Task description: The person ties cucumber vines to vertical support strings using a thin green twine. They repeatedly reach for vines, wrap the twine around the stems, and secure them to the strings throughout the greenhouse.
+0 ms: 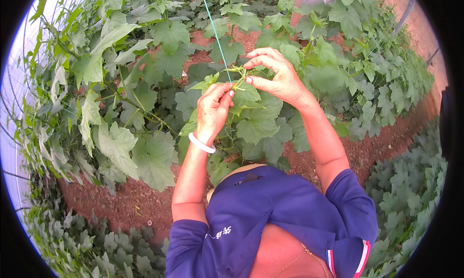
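Observation:
A taut turquoise string (216, 33) runs down from the top of the view to my left hand (214, 106). That hand, with a white bracelet on its wrist, pinches the string and a green vine stem between thumb and forefinger. Just right of it, a vine tip (240, 72) with small young leaves and thin tendrils stands between my two hands. My right hand (273, 73) is beside this tip, thumb and fingers apart; whether a fingertip touches a tendril I cannot tell. Broad lobed leaves (257, 124) hang below both hands.
Dense climbing plants (170, 35) fill the row ahead and to both sides. Reddish-brown soil (145, 205) shows between this row and low leafy plants (119, 249) at the lower left, with more (402, 205) at the lower right. Pale greenhouse sheeting (14, 97) curves along the left edge.

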`<move>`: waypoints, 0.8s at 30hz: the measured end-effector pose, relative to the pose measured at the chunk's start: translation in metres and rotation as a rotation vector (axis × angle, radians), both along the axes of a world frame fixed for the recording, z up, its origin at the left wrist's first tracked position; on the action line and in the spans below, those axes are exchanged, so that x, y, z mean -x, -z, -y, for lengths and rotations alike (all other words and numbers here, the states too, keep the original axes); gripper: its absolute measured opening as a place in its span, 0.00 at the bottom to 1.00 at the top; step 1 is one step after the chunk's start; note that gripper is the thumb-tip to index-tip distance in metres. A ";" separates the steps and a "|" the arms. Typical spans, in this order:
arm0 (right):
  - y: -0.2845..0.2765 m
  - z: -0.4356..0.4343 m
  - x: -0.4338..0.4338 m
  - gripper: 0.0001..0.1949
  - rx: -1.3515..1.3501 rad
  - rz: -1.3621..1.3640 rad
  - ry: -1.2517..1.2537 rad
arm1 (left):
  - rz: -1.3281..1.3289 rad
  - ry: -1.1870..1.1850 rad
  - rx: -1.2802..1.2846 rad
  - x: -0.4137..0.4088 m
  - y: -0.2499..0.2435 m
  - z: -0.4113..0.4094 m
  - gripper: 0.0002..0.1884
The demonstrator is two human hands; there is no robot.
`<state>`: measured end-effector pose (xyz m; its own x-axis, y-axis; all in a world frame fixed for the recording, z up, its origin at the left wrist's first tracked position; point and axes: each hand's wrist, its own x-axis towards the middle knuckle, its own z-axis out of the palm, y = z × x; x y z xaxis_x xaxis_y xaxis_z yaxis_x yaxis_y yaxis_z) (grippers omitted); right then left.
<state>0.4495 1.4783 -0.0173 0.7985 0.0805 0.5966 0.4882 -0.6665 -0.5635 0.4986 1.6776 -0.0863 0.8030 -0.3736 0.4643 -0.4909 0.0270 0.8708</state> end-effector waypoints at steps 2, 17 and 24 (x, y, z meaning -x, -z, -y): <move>0.001 -0.003 0.000 0.12 0.052 0.033 0.017 | 0.029 -0.008 -0.013 0.001 -0.001 0.000 0.11; -0.008 -0.010 0.001 0.08 0.162 0.251 0.133 | -0.076 0.012 -0.020 0.000 -0.002 -0.004 0.10; -0.010 0.002 -0.007 0.06 0.456 0.228 0.083 | -0.108 0.064 0.039 -0.007 0.005 -0.003 0.10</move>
<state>0.4564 1.4764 -0.0068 0.6668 0.3146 0.6756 0.4995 -0.8614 -0.0920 0.5058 1.6805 -0.0915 0.8241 -0.4095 0.3914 -0.3904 0.0900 0.9162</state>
